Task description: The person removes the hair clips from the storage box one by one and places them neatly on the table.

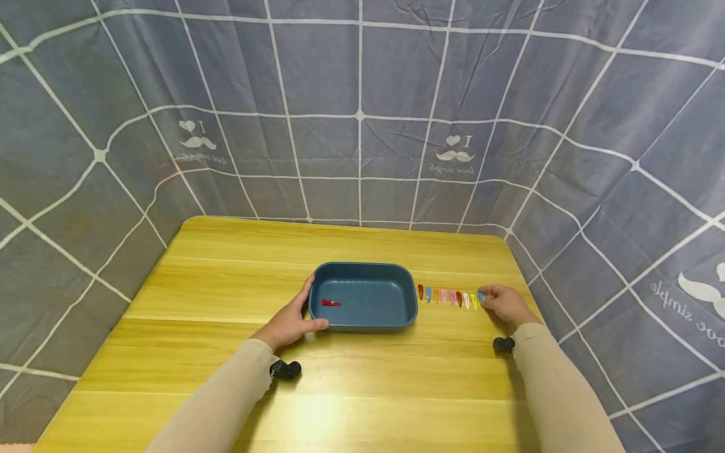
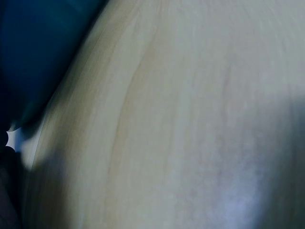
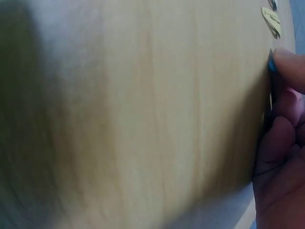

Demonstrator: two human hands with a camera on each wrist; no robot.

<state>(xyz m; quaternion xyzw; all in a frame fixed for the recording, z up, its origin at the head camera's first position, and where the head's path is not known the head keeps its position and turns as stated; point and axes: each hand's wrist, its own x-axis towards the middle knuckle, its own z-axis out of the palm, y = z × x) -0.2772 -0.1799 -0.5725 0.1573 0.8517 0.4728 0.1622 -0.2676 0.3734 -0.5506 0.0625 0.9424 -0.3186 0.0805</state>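
Observation:
A dark blue rectangular bin (image 1: 362, 328) stands mid-table, with one red snap hair clip (image 1: 331, 303) lying on its floor. My left hand (image 1: 290, 322) rests on the bin's near left corner, thumb along the front rim and fingers extended along the left side. Right of the bin, several snap hair clips (image 1: 452, 297) in red, blue, orange, pink, white and yellow form a row. At the row's right end my right hand (image 1: 504, 304) pinches a blue hair clip (image 3: 272, 64) between thumb and finger. Beside it lies the yellow hair clip (image 3: 271, 21). The right fingers partly hide the blue clip.
A wood-grain table (image 1: 362, 390) bears everything. Grey curtains (image 1: 317, 151) with white grid lines hang behind the table and at both sides. A dark wrist camera (image 1: 286, 370) sits at the left cuff, and another camera (image 1: 503, 345) at the right.

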